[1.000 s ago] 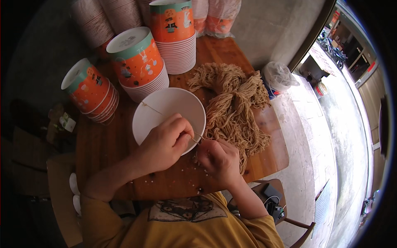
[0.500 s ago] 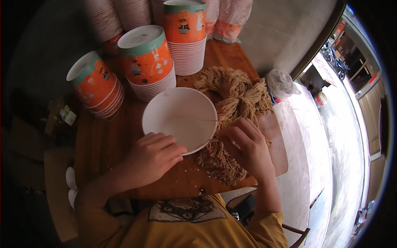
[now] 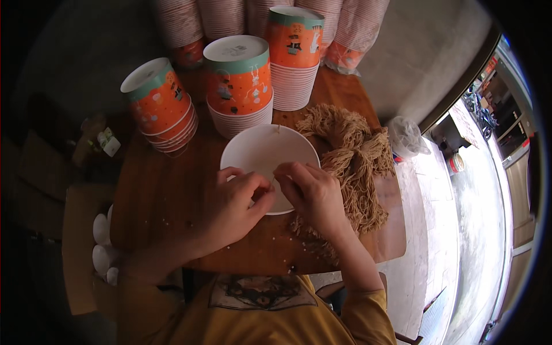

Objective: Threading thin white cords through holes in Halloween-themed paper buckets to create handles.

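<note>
A white-lined paper tub [image 3: 259, 150] stands mouth up on the wooden table in front of me. A small light knot of string [image 3: 279, 130] shows at its far rim. Both hands are over the tub's near part, fingertips close together. My left hand [image 3: 238, 201] is closed, thumb and forefinger pinched. My right hand [image 3: 313, 192] is also pinched, its fingertips just above the left ones. Whatever the fingers hold is too thin or hidden to make out. Right of the tub, by my right hand, lies a tied bundle of tan twine [image 3: 359, 155].
Upside-down stacks of orange and green paper tubs [image 3: 238, 80] stand beyond the tub. Plastic-wrapped stacks [image 3: 348, 49] line the wall. A clear plastic bag [image 3: 407, 137] sits off the table's right side. White specks dot the table [image 3: 167, 195]. A cardboard box [image 3: 77, 253] with white rounded things is at left.
My right hand moved left from the twine to over the tub, and my left hand came off the near rim to meet it. The thin strand seen across the tub no longer shows.
</note>
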Action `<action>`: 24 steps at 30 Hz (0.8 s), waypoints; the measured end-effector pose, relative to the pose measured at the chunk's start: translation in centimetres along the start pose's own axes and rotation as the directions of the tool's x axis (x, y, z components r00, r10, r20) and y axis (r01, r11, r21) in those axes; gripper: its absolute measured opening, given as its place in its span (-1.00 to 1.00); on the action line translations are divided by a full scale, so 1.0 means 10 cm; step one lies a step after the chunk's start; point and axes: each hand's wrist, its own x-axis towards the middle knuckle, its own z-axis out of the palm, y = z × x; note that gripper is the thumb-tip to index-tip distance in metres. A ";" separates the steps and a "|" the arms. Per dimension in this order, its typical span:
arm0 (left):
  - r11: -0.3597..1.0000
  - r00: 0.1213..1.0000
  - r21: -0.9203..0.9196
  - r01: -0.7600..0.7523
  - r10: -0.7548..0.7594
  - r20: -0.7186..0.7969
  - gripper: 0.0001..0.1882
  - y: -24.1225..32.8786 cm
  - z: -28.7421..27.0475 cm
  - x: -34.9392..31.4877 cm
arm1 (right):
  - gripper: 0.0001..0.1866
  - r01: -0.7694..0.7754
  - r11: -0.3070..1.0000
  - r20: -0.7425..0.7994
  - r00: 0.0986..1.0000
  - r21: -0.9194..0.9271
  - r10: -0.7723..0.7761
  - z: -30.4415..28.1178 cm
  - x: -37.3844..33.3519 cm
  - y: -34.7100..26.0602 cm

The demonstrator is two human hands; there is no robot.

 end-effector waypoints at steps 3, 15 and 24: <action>1.000 0.997 0.016 -0.027 0.028 -0.066 -0.91 -0.05 0.03 0.02 | -0.84 -0.011 1.000 0.005 1.000 -0.016 0.011 0.01 0.00 -0.02; 0.997 0.996 -0.072 0.008 -0.015 -0.092 -0.93 -0.03 0.00 -0.02 | -0.84 -0.005 1.000 -0.101 0.995 -0.023 0.002 0.12 0.03 -0.01; 0.999 0.998 0.004 -0.054 0.054 -0.010 -0.88 -0.05 0.02 -0.03 | -0.85 -0.095 0.995 -0.269 0.960 -0.038 0.081 0.12 0.08 0.10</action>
